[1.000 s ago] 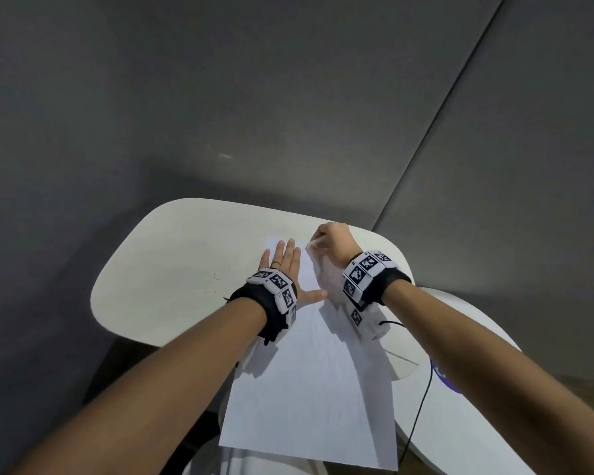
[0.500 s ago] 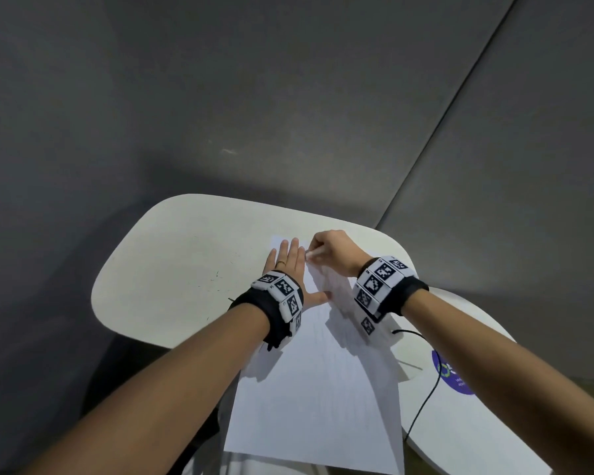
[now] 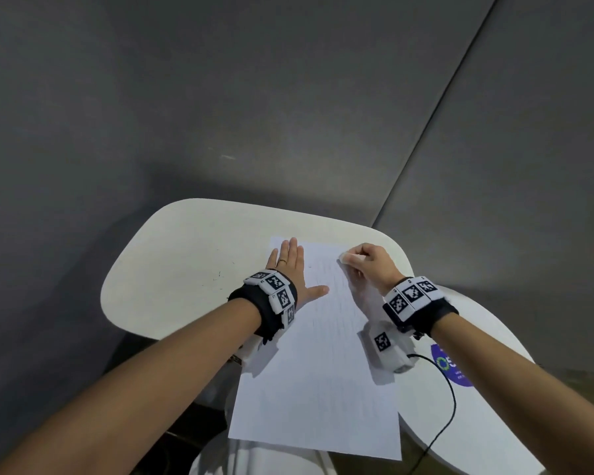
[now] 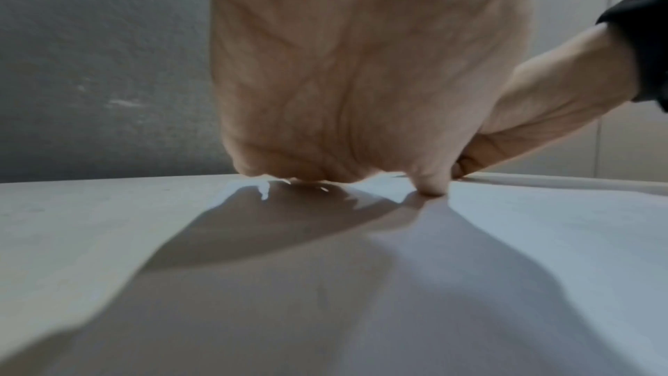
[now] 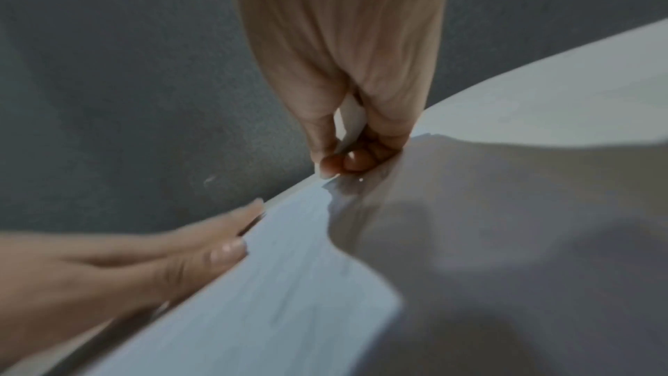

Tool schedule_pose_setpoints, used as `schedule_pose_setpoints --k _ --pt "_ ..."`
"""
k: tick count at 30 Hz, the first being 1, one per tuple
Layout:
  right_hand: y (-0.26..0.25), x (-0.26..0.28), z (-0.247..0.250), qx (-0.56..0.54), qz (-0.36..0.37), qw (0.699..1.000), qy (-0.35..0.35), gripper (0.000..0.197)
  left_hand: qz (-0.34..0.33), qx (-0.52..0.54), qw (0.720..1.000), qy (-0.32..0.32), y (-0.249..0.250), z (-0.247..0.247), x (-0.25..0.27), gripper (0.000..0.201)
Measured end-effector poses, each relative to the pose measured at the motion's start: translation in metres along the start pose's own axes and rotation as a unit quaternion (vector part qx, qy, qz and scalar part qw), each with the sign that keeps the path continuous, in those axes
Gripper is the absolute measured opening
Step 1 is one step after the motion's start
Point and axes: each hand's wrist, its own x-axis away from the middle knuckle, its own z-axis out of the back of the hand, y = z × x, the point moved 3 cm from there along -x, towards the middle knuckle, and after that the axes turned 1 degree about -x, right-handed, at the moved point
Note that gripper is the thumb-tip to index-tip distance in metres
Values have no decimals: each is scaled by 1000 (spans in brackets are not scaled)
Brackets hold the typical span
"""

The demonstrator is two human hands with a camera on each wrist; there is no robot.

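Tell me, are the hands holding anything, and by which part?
The right hand pinches a small white block, maybe an eraser, by its sides, between thumb and fingers. The left hand only presses flat on the white paper sheet.

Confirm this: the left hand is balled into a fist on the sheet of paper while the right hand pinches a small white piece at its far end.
Not a fist: the head view shows the left hand lying flat on the sheet of paper, fingers straight. The right hand does pinch a small white piece at its far end.
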Motion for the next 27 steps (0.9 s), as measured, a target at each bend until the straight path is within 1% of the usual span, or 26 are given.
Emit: schedule_pose_setpoints --k 1,2,3,4,5,6,7,8,9,10,11,12,13,14,15,16,18,20,22,25,27 --pt "2 3 -1 -13 -4 1000 -7 12 -20 -11 1000 9 6 2 1 89" --pt "3 6 -2 -20 -7 1000 -10 13 -62 -17 998 22 12 4 1 80" --pt "5 6 -3 -24 -8 1000 -6 13 -121 -11 992 27 20 5 3 73" --pt "5 4 -2 -26 -8 1000 3 12 -182 -8 983 15 25 5 6 68" --pt "7 3 -2 -29 -12 999 11 11 -220 -13 975 -7 25 3 8 65" --pt "9 2 -2 -42 -20 999 15 11 -210 -19 977 -23 20 2 8 64" --pt "9 3 -2 -59 -26 998 17 12 -144 -23 989 -22 10 2 4 65" --pt "9 4 -2 -70 -28 997 16 12 -43 -14 999 -9 -3 6 0 68" --pt "8 6 -2 -75 -26 997 17 12 54 -6 999 -5 -15 11 -1 70" --pt "7 7 -2 -77 -22 997 16 13 108 -5 994 -7 -22 16 -1 71" --pt "5 8 -2 -82 -19 996 12 14 109 -11 994 -5 -23 18 -1 71" --pt "4 9 -1 -92 -18 996 6 16 73 -24 997 5 -19 20 1 71" --pt "1 9 -1 -101 -18 995 -2 16 22 -31 999 12 -13 20 3 74" --pt "-2 10 -1 -101 -15 995 -15 14 -18 -28 999 10 -8 19 7 80" --pt "-7 10 -2 -87 -6 996 -32 12 -37 -20 999 2 -5 15 12 87" --pt "-13 11 -4 -62 10 997 -50 11 -38 -9 999 -9 -4 10 14 95" --pt "-24 11 -9 25 53 996 -70 10 -27 14 999 -29 -6 2 13 107" --pt "-33 8 -15 113 97 986 -69 7 -28 20 999 -35 -8 -1 9 115" --pt "-41 6 -21 166 125 975 -79 5 -22 29 999 -39 -9 0 7 122" --pt "-47 11 -20 208 118 965 -107 6 -5 14 999 -40 -8 0 4 131" --pt "-46 20 -17 241 109 952 -154 7 -7 7 999 -36 -9 -2 3 135"
